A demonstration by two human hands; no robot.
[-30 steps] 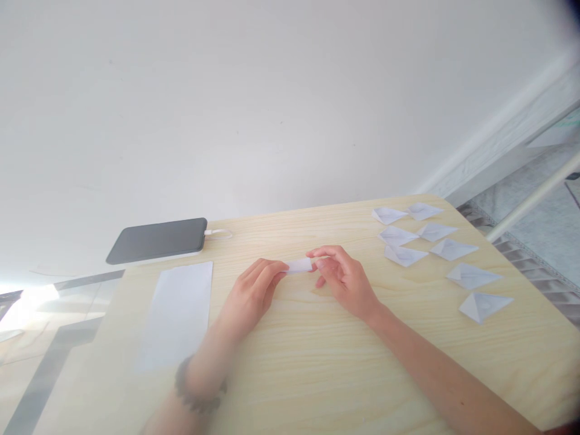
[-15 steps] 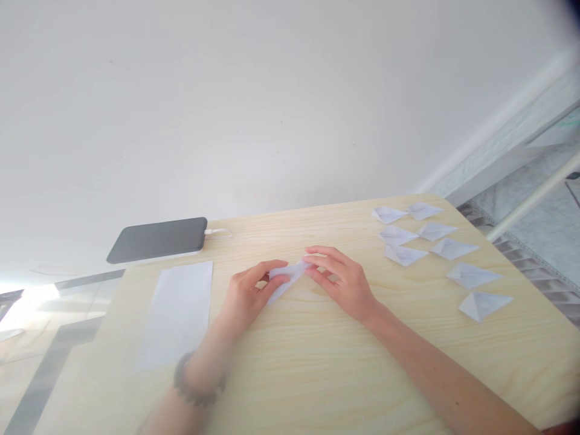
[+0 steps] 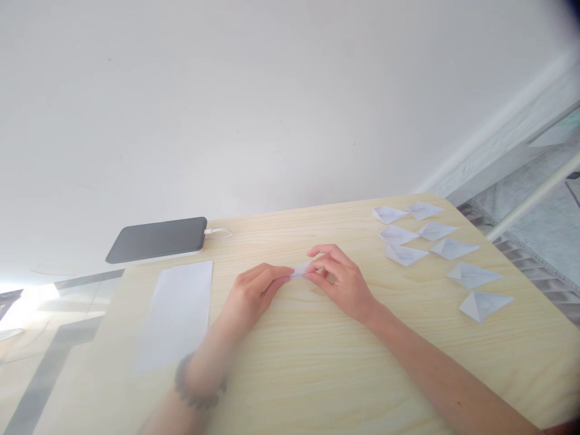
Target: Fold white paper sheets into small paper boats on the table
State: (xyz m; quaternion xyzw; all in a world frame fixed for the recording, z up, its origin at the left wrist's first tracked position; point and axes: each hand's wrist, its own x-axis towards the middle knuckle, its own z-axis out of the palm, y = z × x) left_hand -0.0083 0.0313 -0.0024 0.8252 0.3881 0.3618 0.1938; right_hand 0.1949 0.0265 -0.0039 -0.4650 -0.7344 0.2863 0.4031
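Observation:
A small piece of folded white paper is held between my two hands, above the middle of the wooden table. My left hand pinches its left end between thumb and fingers, hiding that part. On the other end, my right hand closes thumb and fingertips, with the index finger arched above. Only a narrow strip of the paper shows between the fingertips. Several folded white paper pieces, kite-shaped with pointed ends, lie in two rough columns to the right.
White paper sheets lie to the left of my left hand. Behind them, at the table's left back edge, is a black-screened phone with a white cable plugged in. A wall rises along the table's far edge.
The paper between my hands has gone from a wider slanted shape to a narrow strip. My left fingers have come down flatter over it and moved slightly right.

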